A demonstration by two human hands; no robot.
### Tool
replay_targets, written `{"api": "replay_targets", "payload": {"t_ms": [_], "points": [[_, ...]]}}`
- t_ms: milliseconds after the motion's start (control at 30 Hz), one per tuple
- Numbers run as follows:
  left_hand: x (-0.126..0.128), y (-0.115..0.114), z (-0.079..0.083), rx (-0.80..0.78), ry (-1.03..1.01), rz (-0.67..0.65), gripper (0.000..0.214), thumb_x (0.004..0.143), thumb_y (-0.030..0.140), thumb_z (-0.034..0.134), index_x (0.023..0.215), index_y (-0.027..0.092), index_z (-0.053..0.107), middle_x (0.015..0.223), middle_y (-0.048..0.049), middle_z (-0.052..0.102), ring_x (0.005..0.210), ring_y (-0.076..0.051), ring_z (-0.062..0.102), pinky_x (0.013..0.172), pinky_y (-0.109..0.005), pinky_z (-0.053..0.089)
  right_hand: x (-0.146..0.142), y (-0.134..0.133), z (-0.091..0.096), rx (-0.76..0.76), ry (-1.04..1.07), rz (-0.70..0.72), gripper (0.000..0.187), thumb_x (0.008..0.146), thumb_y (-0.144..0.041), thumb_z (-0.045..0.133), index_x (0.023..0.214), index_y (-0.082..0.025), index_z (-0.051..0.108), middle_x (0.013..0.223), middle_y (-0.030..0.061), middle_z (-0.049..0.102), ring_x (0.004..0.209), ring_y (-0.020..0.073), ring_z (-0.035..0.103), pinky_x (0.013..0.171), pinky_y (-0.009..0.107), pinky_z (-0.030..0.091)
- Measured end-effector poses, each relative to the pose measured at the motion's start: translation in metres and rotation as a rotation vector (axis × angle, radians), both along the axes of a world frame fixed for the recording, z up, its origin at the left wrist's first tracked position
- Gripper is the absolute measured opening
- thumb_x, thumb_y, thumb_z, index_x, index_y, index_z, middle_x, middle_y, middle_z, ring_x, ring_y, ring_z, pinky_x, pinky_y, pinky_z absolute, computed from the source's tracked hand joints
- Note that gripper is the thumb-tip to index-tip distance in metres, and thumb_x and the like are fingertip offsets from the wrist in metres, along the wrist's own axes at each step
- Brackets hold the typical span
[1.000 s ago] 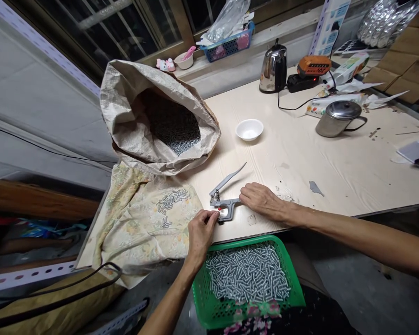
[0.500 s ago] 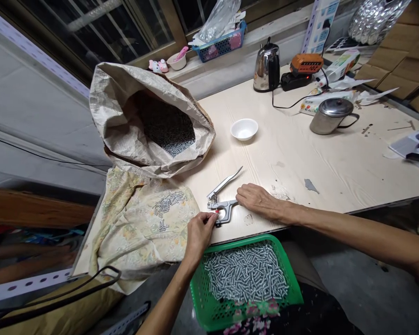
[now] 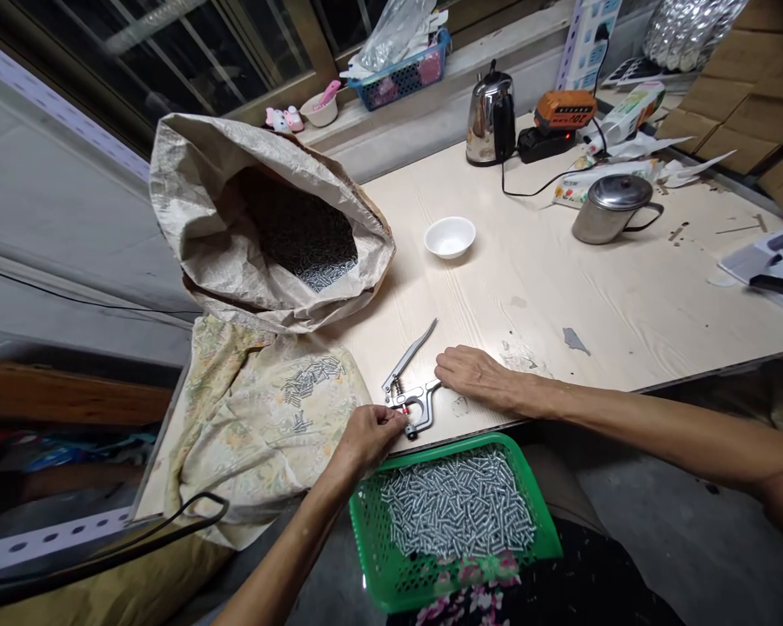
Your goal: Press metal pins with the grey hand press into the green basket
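Snap-fastener pliers (image 3: pixel 421 407) with a grey metal body lie at the table's front edge, the upper handle raised and a spring showing near the pivot. My right hand (image 3: pixel 473 376) is closed around the lower handle. At the jaws, my left hand (image 3: pixel 371 439) pinches with thumb and forefinger beside a small red part; what it holds is too small to make out. Left of it, a pile of small metal screws (image 3: pixel 310 382) lies on a flowered cloth (image 3: pixel 254 461). A green basket (image 3: pixel 545 522) full of similar screws (image 3: pixel 457 504) sits below the table edge.
A large open sack (image 3: pixel 183 209) holding many small metal pieces stands at the table's left. Behind the pliers is a white bowl (image 3: pixel 450 238). Farther back are a kettle (image 3: pixel 489 122), an orange battery on a charger (image 3: pixel 565 111) and a lidded metal mug (image 3: pixel 610 213).
The pliers have turned slightly, their jaw end coming nearer the table edge and the raised handle tilting. My left hand has shifted slightly down with the jaws. My right hand keeps its hold.
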State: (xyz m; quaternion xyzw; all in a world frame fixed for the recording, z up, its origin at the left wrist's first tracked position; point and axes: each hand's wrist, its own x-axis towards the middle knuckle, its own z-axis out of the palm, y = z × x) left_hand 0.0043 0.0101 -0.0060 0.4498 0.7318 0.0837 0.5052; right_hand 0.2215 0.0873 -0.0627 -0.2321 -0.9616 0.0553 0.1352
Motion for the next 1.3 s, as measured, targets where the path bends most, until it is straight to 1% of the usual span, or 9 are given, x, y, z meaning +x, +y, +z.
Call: {"api": "replay_targets", "payload": {"t_ms": [167,233,300,433,567,733,933,1133,1300], "points": [[0.002,-0.006,-0.007,0.065,0.039,-0.006,0.039,0.064,0.055,0.059,0.058,0.016,0.061,0.043,0.0029,0.049,0.041,-0.009,0.037,0.045,-0.023,0.025,0.005,0.011,0.017,-0.183,0.017,0.014,0.011,0.096,-0.026,0.049,0.090,-0.018,0.052,0.091,0.0038,0.056,0.079,0.0168,0.044,0.069,0.031,0.033],[0.004,-0.008,-0.007,0.079,0.053,-0.014,0.040,0.063,0.055,0.059,0.058,0.016,0.061,0.045,0.0019,0.051,0.043,-0.010,0.041,0.046,-0.023,0.028,0.003,0.023,0.026,-0.149,0.002,-0.041,0.011,0.094,-0.029,0.054,0.097,-0.018,0.055,0.099,0.0057,0.058,0.084,0.0188,0.045,0.070,0.032,0.032],[0.006,-0.009,-0.007,0.077,0.051,-0.010,0.040,0.062,0.056,0.060,0.059,0.015,0.062,0.047,0.0019,0.052,0.044,-0.011,0.043,0.047,-0.023,0.029,-0.003,0.037,0.029,-0.069,-0.041,-0.095,0.009,0.094,-0.023,0.054,0.100,-0.019,0.056,0.102,0.0068,0.059,0.089,0.0216,0.044,0.071,0.034,0.031],[0.009,-0.012,-0.006,0.106,0.076,-0.031,0.042,0.062,0.057,0.058,0.058,0.015,0.060,0.049,0.0011,0.052,0.048,-0.012,0.045,0.050,-0.024,0.030,-0.017,0.060,0.026,0.000,-0.124,-0.084,0.014,0.093,-0.013,0.048,0.084,-0.020,0.057,0.085,0.0064,0.059,0.088,0.0232,0.041,0.073,0.036,0.029],[0.008,-0.012,-0.009,0.103,0.085,-0.045,0.043,0.062,0.058,0.058,0.059,0.016,0.060,0.050,0.0014,0.051,0.050,-0.012,0.043,0.051,-0.025,0.029,-0.025,0.070,0.024,0.029,-0.105,-0.046,0.016,0.094,-0.020,0.050,0.080,-0.020,0.057,0.084,0.0052,0.060,0.089,0.0227,0.041,0.077,0.037,0.029],[0.007,-0.010,-0.012,0.078,0.088,-0.052,0.048,0.060,0.062,0.058,0.060,0.015,0.061,0.051,0.0010,0.050,0.051,-0.012,0.042,0.051,-0.025,0.027,-0.026,0.070,0.027,0.035,-0.143,-0.054,0.020,0.097,-0.020,0.046,0.083,-0.019,0.060,0.089,0.0040,0.062,0.091,0.0215,0.043,0.079,0.037,0.028],[0.009,-0.006,-0.008,0.042,0.083,-0.075,0.045,0.057,0.062,0.058,0.055,0.017,0.056,0.047,0.0030,0.046,0.047,-0.010,0.037,0.049,-0.025,0.024,-0.016,0.063,0.021,0.076,-0.099,-0.099,0.023,0.097,-0.018,0.044,0.083,-0.019,0.062,0.088,0.0044,0.063,0.088,0.0208,0.044,0.077,0.036,0.026],[0.014,-0.005,-0.003,0.011,0.051,-0.064,0.048,0.055,0.065,0.059,0.055,0.018,0.054,0.048,0.0039,0.044,0.046,-0.010,0.037,0.050,-0.025,0.025,-0.003,0.052,0.015,0.168,0.000,-0.188,0.027,0.100,-0.018,0.039,0.088,-0.020,0.063,0.088,0.0028,0.065,0.087,0.0188,0.044,0.087,0.037,0.023],[0.015,-0.006,-0.004,0.012,0.018,-0.022,0.048,0.055,0.066,0.061,0.054,0.019,0.052,0.047,0.0051,0.042,0.046,-0.009,0.035,0.050,-0.024,0.025,-0.001,0.052,0.009,0.137,-0.022,-0.194,0.024,0.099,-0.021,0.042,0.089,-0.020,0.063,0.088,0.0021,0.065,0.089,0.0188,0.045,0.090,0.039,0.022]]}}
